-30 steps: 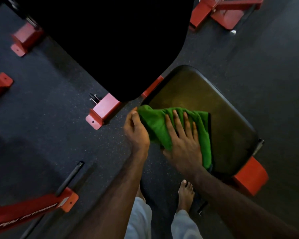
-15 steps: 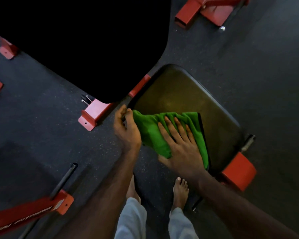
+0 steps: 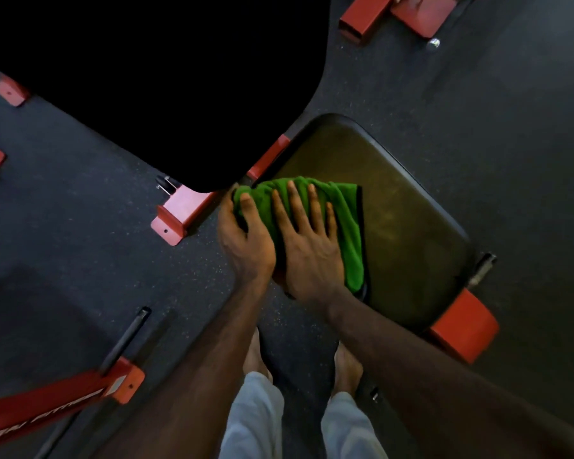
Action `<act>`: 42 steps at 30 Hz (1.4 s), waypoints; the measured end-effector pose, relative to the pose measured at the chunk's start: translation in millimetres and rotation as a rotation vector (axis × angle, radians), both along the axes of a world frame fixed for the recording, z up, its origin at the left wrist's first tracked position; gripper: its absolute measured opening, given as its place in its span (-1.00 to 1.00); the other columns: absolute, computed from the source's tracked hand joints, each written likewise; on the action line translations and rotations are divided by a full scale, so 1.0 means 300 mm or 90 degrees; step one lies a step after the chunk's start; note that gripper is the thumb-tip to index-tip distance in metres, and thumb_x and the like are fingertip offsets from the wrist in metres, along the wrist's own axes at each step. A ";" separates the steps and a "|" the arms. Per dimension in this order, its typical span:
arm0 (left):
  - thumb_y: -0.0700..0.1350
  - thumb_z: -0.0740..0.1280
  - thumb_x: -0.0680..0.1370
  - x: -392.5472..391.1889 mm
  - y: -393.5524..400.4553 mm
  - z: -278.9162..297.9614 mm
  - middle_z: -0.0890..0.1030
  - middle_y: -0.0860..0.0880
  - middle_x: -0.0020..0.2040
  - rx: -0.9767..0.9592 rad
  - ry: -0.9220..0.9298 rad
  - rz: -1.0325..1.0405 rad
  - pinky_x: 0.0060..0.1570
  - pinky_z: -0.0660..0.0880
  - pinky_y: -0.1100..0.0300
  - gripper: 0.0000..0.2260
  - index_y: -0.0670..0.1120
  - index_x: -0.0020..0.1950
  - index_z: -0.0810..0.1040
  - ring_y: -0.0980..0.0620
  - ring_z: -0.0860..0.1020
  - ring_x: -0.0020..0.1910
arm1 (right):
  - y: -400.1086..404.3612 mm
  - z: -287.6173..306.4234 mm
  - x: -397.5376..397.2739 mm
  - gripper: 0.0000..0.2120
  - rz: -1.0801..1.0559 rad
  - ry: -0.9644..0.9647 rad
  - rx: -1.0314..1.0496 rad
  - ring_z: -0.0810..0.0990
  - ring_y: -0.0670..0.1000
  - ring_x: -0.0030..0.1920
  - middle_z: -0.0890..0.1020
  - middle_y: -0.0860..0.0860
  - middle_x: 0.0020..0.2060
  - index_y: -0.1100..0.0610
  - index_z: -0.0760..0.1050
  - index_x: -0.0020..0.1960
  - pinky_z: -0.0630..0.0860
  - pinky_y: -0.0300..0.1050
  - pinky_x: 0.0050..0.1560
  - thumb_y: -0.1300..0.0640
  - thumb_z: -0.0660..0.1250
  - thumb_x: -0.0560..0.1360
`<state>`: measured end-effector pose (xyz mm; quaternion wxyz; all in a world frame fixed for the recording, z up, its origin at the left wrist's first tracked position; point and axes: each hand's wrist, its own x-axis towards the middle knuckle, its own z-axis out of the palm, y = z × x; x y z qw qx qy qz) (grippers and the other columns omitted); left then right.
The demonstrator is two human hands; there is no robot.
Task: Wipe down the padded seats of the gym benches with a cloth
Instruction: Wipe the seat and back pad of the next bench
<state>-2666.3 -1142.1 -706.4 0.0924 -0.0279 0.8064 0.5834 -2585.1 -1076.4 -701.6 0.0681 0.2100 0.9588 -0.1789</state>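
Both hands (image 3: 279, 240) hide much green cloth (image 3: 348, 226).

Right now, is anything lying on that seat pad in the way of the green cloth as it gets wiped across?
Nothing visible does. The green cloth sits at the near-left part of the seat pad, under the flat right hand, with the left hand gripping its edge. The pad's bare surface stretches away to the right. The black backrest borders its far-left end.

A green cloth (image 3: 345, 233), bunched and folded, is laid on the near left part of the dark padded seat (image 3: 405, 226) of the bench; the seat is rounded-cornered and dully sheened.
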 end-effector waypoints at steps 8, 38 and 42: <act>0.09 0.26 0.59 -0.018 0.011 -0.022 0.64 -0.09 0.17 -0.090 0.094 -0.047 0.22 0.52 0.09 -0.57 -0.18 0.29 0.60 -0.02 0.58 0.17 | 0.050 -0.017 0.128 -0.09 0.019 0.084 0.016 0.05 0.14 0.66 0.14 0.05 0.66 0.03 0.14 0.66 0.01 0.17 0.63 -0.26 0.41 0.45; 0.07 0.16 0.69 0.033 0.320 -0.060 0.33 -0.10 0.60 -0.360 0.327 -0.325 0.51 0.26 -0.09 -0.52 -0.10 0.57 0.37 -0.10 0.26 0.59 | 0.403 -0.004 0.307 -0.26 -0.449 0.076 0.059 0.34 0.21 0.51 0.40 0.07 0.51 0.00 0.29 0.59 0.23 0.35 0.48 -0.31 0.19 0.50; 0.12 0.14 0.68 0.026 0.311 -0.062 0.34 -0.11 0.59 -0.343 0.338 -0.325 0.51 0.27 -0.09 -0.45 -0.17 0.59 0.32 -0.12 0.27 0.59 | 0.534 -0.003 0.114 -0.28 -0.287 0.065 0.008 0.53 0.21 0.29 0.50 0.11 0.38 0.00 0.26 0.59 0.45 0.20 0.28 -0.33 0.15 0.53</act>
